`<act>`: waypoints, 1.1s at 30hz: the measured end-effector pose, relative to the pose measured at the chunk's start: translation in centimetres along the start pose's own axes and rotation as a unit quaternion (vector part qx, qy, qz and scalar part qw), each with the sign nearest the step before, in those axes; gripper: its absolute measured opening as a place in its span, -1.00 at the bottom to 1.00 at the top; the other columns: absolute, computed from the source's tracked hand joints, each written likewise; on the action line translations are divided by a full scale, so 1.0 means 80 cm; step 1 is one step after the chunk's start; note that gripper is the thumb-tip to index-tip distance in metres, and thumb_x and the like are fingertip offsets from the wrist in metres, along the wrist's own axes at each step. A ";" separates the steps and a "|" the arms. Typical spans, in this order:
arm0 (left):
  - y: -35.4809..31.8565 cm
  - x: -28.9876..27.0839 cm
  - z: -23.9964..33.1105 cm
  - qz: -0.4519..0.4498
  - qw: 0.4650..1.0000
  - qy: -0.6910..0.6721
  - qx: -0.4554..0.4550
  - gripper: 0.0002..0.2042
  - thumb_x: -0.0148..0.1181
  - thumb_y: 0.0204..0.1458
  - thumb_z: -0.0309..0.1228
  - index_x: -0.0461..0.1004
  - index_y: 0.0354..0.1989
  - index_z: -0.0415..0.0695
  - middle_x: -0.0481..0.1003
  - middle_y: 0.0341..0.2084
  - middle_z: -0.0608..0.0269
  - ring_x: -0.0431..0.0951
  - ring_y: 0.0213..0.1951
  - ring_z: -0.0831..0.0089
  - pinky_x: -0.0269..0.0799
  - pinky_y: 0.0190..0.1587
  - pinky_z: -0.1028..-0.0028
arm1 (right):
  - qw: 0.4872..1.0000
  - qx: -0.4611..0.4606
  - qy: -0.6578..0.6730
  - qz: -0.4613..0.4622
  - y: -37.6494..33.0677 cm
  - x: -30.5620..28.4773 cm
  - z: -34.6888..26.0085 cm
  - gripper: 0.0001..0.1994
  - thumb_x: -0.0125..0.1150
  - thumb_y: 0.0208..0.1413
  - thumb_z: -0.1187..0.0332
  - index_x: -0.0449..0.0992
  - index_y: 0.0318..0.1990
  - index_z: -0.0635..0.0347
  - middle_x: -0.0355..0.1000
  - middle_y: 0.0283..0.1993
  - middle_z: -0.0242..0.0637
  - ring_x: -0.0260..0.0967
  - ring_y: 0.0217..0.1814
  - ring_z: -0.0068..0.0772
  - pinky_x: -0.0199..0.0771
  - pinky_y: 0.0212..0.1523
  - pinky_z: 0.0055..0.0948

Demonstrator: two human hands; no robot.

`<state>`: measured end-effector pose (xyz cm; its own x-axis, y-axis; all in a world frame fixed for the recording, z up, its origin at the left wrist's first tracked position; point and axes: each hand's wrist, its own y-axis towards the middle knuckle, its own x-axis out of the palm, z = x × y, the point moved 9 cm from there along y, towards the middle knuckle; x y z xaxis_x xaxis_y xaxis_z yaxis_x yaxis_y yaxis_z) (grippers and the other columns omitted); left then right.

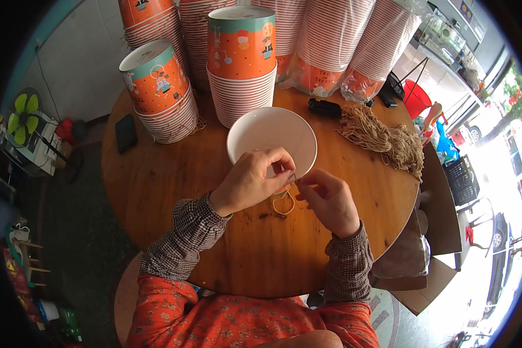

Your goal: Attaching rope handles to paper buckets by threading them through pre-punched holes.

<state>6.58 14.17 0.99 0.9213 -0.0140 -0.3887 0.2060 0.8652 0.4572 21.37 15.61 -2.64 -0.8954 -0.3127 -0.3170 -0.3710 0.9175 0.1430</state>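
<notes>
Your round table (pixel 243 255) carries stacked buckets (pixel 242 95) toward its far edge, presumably leaving you room. One white-lined bucket (pixel 267 133) stands nearer the middle, mouth up. By its near rim, your left hand (pixel 249 178) and right hand (pixel 332 203), fingertips close, pinch thin cord (pixel 283 214), likely for fine control.

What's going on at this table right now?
A seated person's left hand and right hand pinch what looks like thin string at the near rim of a white-lined paper bucket. Stacked orange paper buckets stand behind; a tan string bundle lies toward the right on the round wooden table.
</notes>
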 end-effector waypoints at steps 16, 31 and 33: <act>-0.005 0.010 0.017 -0.021 0.975 0.186 0.120 -0.88 0.26 -0.06 -0.57 0.46 -0.35 -0.16 0.42 -0.41 0.25 0.49 -0.33 0.27 0.41 -0.26 0.34 | 0.995 -0.082 -0.053 0.023 0.011 0.022 0.006 -0.89 0.22 0.08 0.48 0.56 -0.23 0.27 0.44 -0.33 -0.27 0.45 -0.30 -0.44 0.48 -0.34 -0.51; -0.010 0.035 0.020 -0.028 0.897 0.412 0.155 -0.92 0.13 -0.07 -0.58 0.45 -0.37 -0.22 0.31 -0.41 0.21 0.48 -0.38 0.35 0.43 -0.30 0.38 | 0.977 -0.084 0.173 0.094 0.008 -0.015 0.011 -0.95 0.16 0.17 0.51 0.48 -0.27 0.31 0.45 -0.37 -0.40 0.39 -0.35 -0.68 0.43 -0.41 -0.65; -0.008 0.035 0.020 -0.023 0.899 0.408 0.155 -0.90 0.13 -0.07 -0.59 0.44 -0.35 -0.22 0.31 -0.41 0.21 0.48 -0.38 0.35 0.44 -0.31 0.39 | 0.977 -0.080 0.170 0.103 0.009 -0.015 0.015 -0.95 0.17 0.17 0.50 0.48 -0.26 0.31 0.45 -0.36 -0.39 0.40 -0.35 -0.67 0.43 -0.41 -0.65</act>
<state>9.56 12.80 0.86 0.3864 0.4351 -0.8132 0.4362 0.6907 0.5768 22.46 16.97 -3.28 -0.9748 -0.2147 0.0604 -0.1844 0.9280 0.3237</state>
